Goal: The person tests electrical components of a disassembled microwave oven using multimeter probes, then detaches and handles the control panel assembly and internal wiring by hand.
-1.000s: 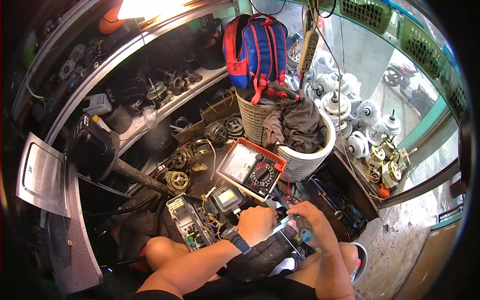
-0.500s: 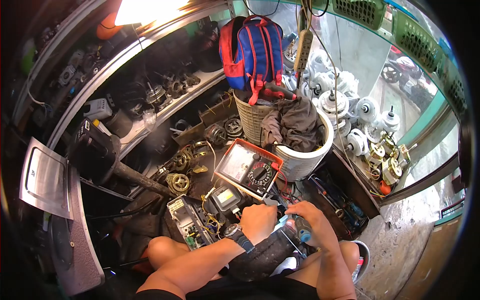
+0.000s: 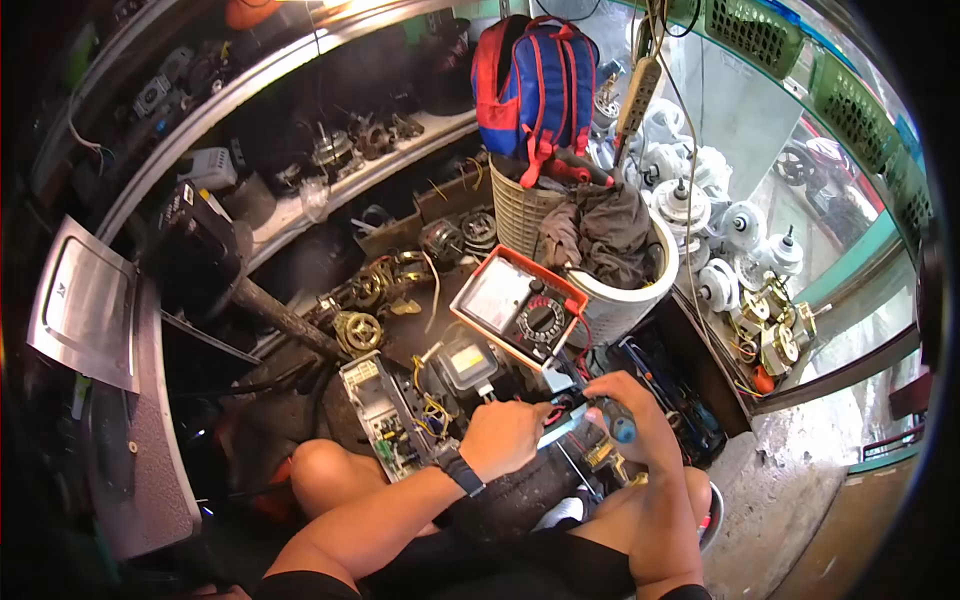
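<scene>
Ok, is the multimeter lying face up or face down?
Face up: on the multimeter, the round dial and pale scale window both show.

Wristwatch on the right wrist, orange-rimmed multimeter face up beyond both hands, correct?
Wrong wrist: the head view shows the wristwatch on the left. The orange-rimmed multimeter is face up beyond the left hand and right hand.

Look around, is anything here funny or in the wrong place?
Yes, the red-and-blue backpack seems out of place: it looks like a school bag, yet sits atop a ribbed tub near bare motor parts.
</scene>
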Demonstrator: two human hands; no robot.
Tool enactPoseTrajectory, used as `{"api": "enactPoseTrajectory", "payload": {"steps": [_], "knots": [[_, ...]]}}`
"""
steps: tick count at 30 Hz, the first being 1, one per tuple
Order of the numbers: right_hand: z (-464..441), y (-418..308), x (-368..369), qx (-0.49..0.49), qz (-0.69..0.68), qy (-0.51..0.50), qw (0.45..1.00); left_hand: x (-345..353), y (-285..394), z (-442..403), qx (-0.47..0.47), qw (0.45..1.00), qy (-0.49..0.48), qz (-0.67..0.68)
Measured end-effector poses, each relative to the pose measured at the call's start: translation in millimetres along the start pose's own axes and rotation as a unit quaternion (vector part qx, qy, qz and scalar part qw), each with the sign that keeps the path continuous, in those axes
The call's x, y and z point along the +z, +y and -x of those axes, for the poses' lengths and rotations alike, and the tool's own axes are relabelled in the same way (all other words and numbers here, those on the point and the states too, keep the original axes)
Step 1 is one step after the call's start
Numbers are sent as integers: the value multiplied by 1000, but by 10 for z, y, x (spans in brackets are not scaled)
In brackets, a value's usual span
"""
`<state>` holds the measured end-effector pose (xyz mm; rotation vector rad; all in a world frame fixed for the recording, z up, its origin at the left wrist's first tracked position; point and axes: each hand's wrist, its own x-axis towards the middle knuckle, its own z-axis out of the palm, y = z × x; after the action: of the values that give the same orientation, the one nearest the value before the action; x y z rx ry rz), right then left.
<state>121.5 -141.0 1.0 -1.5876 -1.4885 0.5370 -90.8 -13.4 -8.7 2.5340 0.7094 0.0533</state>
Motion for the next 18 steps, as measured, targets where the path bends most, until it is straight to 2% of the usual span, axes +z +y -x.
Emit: {"api": "enactPoseTrajectory", "payload": {"steps": [3,4,6,8,9,11,14,16,17,18], "knots": [[28,6,-242,13,29,15,999,-1,22,21,5,1000,7,18],[87,-5,-395,59,17,35,998,27,19,43,11,1000,13,24],[290,26,-683,171,-29,142,975,85,13,104,21,997,53,47],[516,215,-994,139,53,245,958,109,24,179,28,993,92,69],[631,274,-1068,167,-66,315,932,96,23,227,40,992,99,60],[841,386,-1250,194,-110,371,901,81,81,318,52,991,108,53],[1188,818,-1350,214,-89,325,917,84,158,462,83,983,155,44],[1313,1123,-1266,216,-83,292,928,113,208,567,80,985,152,24],[1349,1370,-1211,218,-74,261,937,125,221,616,80,986,148,6],[1481,1933,-1201,221,-31,235,946,168,212,663,86,986,145,-9]]}}
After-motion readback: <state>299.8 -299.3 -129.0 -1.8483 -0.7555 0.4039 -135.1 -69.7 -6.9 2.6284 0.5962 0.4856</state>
